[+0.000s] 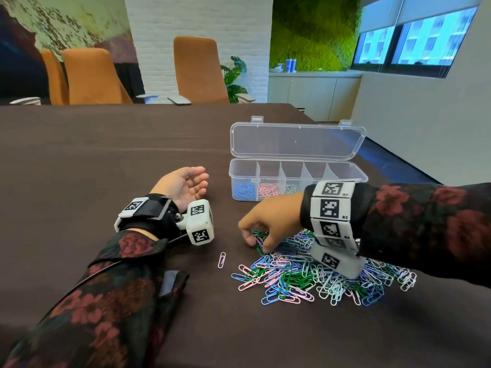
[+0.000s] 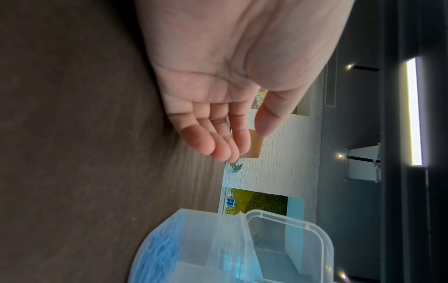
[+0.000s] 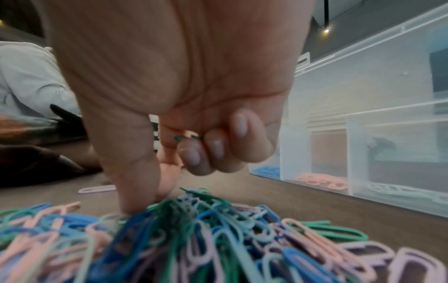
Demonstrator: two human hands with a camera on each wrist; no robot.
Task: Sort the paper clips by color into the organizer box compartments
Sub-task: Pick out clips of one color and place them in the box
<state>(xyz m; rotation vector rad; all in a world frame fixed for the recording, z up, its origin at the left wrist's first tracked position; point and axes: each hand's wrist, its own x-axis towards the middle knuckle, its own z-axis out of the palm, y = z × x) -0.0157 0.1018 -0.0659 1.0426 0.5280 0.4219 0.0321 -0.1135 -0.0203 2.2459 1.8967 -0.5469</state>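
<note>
A mixed pile of paper clips (image 1: 313,274) in blue, green, pink, lilac and white lies on the dark table. My right hand (image 1: 256,245) reaches into its far left edge, thumb and forefinger down among the clips (image 3: 194,220). Its other fingers (image 3: 215,147) curl round a few green clips (image 3: 186,137) against the palm. Behind the pile stands the clear organizer box (image 1: 297,161) with its lid (image 1: 297,140) up. Blue clips (image 1: 244,191) fill its leftmost compartment, pink clips (image 1: 268,191) the second, white clips (image 3: 397,191) the third. My left hand (image 1: 186,181) rests palm up on the table, holding nothing.
One lilac clip (image 1: 221,259) lies apart, left of the pile. Orange chairs (image 1: 198,70) stand along the table's far edge. In the left wrist view the box (image 2: 218,249) is just beyond the hand's fingers (image 2: 218,145). Bare table stretches left and front.
</note>
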